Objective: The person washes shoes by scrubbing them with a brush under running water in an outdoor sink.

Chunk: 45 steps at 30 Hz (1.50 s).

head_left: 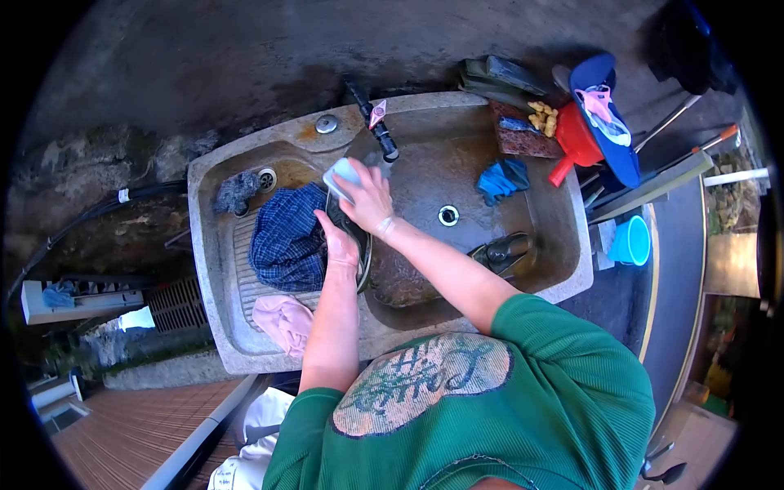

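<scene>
My left hand (340, 245) holds a dark shoe (364, 260) with a pale sole edge over the ridge between the two sink basins. The shoe is partly hidden by both hands. In my right hand (369, 201) is a pale blue-white block (341, 175), pressed against the shoe's far end; whether it is soap or a brush I cannot tell. Just beyond, water runs from the black tap (382, 135). Another dark shoe (501, 251) lies in the wet right basin. A dark blue checked cloth (286, 237) is heaped left of my left hand.
The stone sink (578, 269) also holds a pink cloth (282, 323), a grey mesh scrubber (237, 193) and a blue cloth (501, 181). Ginger-like roots (542, 118), a red scoop (575, 139) and a navy cap (627, 167) sit at the back right corner. A turquoise bucket (630, 241) stands beyond.
</scene>
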Motion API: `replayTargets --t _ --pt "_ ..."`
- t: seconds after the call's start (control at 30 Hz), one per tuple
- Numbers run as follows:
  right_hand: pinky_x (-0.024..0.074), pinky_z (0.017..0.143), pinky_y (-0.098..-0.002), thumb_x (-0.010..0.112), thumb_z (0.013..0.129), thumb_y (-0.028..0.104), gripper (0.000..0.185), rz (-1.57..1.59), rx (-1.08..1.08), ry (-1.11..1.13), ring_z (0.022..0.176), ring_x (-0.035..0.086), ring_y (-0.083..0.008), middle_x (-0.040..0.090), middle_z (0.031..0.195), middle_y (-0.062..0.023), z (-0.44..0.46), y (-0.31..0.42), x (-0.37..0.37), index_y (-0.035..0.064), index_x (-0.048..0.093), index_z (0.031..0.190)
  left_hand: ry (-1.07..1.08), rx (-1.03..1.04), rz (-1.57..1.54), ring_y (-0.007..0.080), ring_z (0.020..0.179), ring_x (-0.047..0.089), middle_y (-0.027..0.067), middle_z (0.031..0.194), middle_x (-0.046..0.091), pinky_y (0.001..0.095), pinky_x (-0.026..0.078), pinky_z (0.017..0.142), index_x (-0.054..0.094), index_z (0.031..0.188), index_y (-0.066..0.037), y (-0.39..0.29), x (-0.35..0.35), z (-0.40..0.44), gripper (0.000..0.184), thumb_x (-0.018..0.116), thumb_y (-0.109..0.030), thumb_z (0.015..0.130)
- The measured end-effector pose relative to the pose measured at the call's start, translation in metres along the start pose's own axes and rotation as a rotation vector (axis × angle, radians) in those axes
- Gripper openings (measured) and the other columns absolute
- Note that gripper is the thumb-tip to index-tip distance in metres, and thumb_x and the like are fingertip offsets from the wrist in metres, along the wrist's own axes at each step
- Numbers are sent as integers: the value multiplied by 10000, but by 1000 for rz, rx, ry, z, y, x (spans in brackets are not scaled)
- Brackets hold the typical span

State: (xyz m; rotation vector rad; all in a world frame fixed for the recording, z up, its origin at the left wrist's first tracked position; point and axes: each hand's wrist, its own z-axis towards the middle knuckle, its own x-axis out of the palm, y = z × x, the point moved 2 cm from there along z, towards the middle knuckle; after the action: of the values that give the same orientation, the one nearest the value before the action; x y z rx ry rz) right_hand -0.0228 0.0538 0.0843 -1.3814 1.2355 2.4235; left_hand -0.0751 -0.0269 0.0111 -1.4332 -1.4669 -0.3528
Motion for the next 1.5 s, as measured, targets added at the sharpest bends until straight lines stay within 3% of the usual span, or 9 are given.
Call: replayTargets --t 0.27,0.37,0.53,0.67,0.8,1.0,1.23,1.43,1.5 --pt "372 945 -471 664 683 142 448 158 -173 42 1102 411 -363 363 1361 -143 -94 2 -26 174 632 1129 139 -222 -159 274 1087 525 85 1207 557 407 378 980 491 1250 -70 2 -21 3 886 325 -786 756" --pt "386 922 -449 657 681 132 476 -9 -1 -107 1060 435 -352 396 1327 -147 -20 -10 3 185 611 1151 -74 101 176 258 1238 401 96 1345 440 397 278 1061 400 1335 -69 -2 3 -1 872 282 -749 802" --pt "377 945 -465 659 702 122 463 115 -124 -62 1129 420 -385 400 1324 -176 -66 -15 -16 174 607 1159 -51 58 102 265 1215 428 96 1310 481 407 272 1065 442 1305 -72 -1 -1 -1 837 296 -733 813" --pt "385 935 -465 653 671 107 485 185 -181 15 1088 417 -389 367 1355 -154 -96 2 -25 181 615 1149 -12 -228 -145 299 1154 479 97 1266 516 420 338 1025 462 1279 -72 -1 -20 5 836 315 -741 801" --pt "389 915 -466 621 713 150 445 58 71 -121 1095 412 -374 391 1326 -147 -15 -22 4 185 596 1156 -59 53 104 235 1275 358 64 1363 429 377 235 1082 383 1355 -84 1 22 -6 778 249 -677 868" --pt "356 970 -479 645 687 136 462 216 -60 -21 1114 416 -397 383 1326 -177 -108 0 -27 152 600 1146 -40 -89 -46 280 1128 498 84 1274 511 409 370 997 463 1294 -91 -1 3 4 827 309 -740 804" --pt "389 935 -444 639 714 124 463 111 142 -192 1093 419 -388 385 1320 -156 -32 -31 1 160 580 1172 -66 -42 65 253 1213 432 65 1305 490 383 281 1059 451 1303 -69 2 9 -1 749 292 -660 870" --pt "363 970 -471 655 689 95 464 193 -99 -9 1150 387 -394 364 1327 -176 -96 1 -21 157 593 1145 -102 -174 -86 267 1218 424 92 1301 487 395 278 1062 458 1295 -90 1 -8 9 759 286 -684 853" --pt "382 937 -469 638 711 129 441 88 29 -93 1110 403 -387 376 1315 -160 -45 -12 -4 168 580 1146 -5 11 95 259 1239 401 82 1332 458 389 271 1066 425 1325 -106 3 -16 17 763 282 -688 852"
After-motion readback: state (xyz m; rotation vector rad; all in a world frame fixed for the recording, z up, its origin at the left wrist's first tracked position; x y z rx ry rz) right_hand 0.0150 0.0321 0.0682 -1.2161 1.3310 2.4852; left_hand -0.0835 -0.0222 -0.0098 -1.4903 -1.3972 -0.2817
